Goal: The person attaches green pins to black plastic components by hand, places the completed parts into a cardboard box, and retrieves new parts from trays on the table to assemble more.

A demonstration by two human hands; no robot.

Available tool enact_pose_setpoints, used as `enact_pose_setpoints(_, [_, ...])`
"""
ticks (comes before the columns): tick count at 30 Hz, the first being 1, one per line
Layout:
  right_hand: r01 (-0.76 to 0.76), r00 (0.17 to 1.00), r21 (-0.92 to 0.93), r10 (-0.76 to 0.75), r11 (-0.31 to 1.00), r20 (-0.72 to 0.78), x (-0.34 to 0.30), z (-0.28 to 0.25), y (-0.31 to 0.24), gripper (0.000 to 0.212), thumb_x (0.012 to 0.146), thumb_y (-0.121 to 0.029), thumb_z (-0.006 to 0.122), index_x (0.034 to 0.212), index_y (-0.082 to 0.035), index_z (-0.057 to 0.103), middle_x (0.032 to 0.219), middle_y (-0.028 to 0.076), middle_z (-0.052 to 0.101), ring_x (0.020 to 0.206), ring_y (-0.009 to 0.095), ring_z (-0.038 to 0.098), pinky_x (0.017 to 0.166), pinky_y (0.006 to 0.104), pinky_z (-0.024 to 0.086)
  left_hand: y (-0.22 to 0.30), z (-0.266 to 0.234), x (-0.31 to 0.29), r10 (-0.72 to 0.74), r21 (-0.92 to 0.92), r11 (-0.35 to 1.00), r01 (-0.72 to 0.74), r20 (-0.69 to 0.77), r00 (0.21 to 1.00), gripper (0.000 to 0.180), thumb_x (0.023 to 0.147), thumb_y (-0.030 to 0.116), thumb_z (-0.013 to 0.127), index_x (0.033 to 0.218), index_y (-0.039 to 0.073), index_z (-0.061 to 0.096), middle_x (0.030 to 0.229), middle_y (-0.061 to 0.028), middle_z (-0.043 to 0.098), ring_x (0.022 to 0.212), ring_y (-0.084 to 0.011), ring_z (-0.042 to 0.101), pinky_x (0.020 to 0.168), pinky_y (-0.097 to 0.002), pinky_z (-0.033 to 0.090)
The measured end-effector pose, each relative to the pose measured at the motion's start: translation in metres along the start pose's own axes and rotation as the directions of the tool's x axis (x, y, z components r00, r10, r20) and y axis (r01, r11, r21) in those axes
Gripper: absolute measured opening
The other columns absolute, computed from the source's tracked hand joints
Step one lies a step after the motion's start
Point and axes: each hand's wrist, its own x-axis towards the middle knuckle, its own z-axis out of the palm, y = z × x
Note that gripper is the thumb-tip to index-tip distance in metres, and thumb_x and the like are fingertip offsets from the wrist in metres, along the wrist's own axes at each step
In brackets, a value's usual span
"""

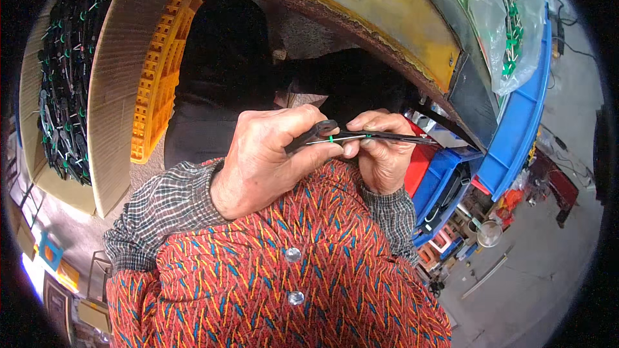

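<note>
Left hand [267, 154], black tool [317, 133]; tool-filled carton [115, 84]

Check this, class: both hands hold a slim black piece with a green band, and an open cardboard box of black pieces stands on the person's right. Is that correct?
No: the head view shows the cardboard box of black pieces on the person's left. The left hand and right hand do hold the slim black piece with a green band.

Cardboard box [111, 90] sitting far left, handled pieces [66, 116] lying in it. Plastic crate [156, 80] standing between box and left hand [267, 154]. Handled tool [387, 136] spanning left to right hand [385, 162], table [361, 6] extending beyond. Right: plastic bag [487, 6] overlapping tray [519, 142], bin [427, 187] sitting nearer.
</note>
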Motion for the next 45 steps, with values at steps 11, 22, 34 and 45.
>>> enact_pose_setpoints(11, [0.007, 1.000, -0.035, -0.006, 0.999, 0.025, 0.001, -0.001, 0.001, 0.018, 0.078, 0.005, 0.069, 0.093, 0.007, 0.059, 0.098, 0.028, 0.063, 0.069, 0.029, 0.068, 0.061, 0.0374, 0.058, -0.002, 0.001, 0.002, 0.013, 0.022, 1.000, -0.012, -0.004, 1.000, 0.018, 0.075, 0.006, 0.076, 0.090, 0.001, 0.067, 0.074, -0.0086, 0.066, 0.065, -0.0090, 0.061, 0.058, -0.0242, 0.048])
enact_pose_setpoints(22, [0.080, 0.996, -0.307, -0.066, 0.948, 0.053, 0.001, -0.001, -0.006, 0.016, 0.078, 0.006, 0.070, 0.092, 0.007, 0.062, 0.099, 0.024, 0.064, 0.077, 0.026, 0.067, 0.063, 0.0358, 0.058, -0.002, -0.004, 0.003, 0.017, 0.044, 0.999, -0.018, 0.028, 0.999, 0.017, 0.075, 0.008, 0.075, 0.088, 0.000, 0.066, 0.074, -0.0101, 0.067, 0.065, -0.0122, 0.063, 0.058, -0.0260, 0.048])
enact_pose_setpoints(34, [0.147, 0.987, -0.705, -0.054, 0.694, 0.153, -0.001, 0.008, -0.030, 0.014, 0.076, 0.006, 0.063, 0.089, 0.004, 0.067, 0.092, 0.016, 0.069, 0.084, 0.024, 0.067, 0.076, 0.0329, 0.054, -0.005, -0.015, 0.007, 0.191, 0.185, 0.959, -0.216, 0.143, 0.971, 0.024, 0.072, 0.013, 0.078, 0.088, 0.001, 0.065, 0.080, -0.0139, 0.066, 0.071, -0.0272, 0.067, 0.060, -0.0313, 0.051])
enact_pose_setpoints(45, [-0.107, 0.969, -0.588, 0.217, 0.802, 0.119, -0.002, 0.017, -0.034, 0.007, 0.082, 0.007, 0.061, 0.089, 0.007, 0.064, 0.084, 0.011, 0.064, 0.067, 0.013, 0.064, 0.059, 0.0235, 0.053, -0.010, -0.022, 0.006, 0.360, 0.188, 0.894, -0.407, 0.241, 0.901, 0.023, 0.070, 0.007, 0.074, 0.089, 0.003, 0.062, 0.076, -0.0124, 0.062, 0.071, -0.0306, 0.063, 0.059, -0.0368, 0.050])
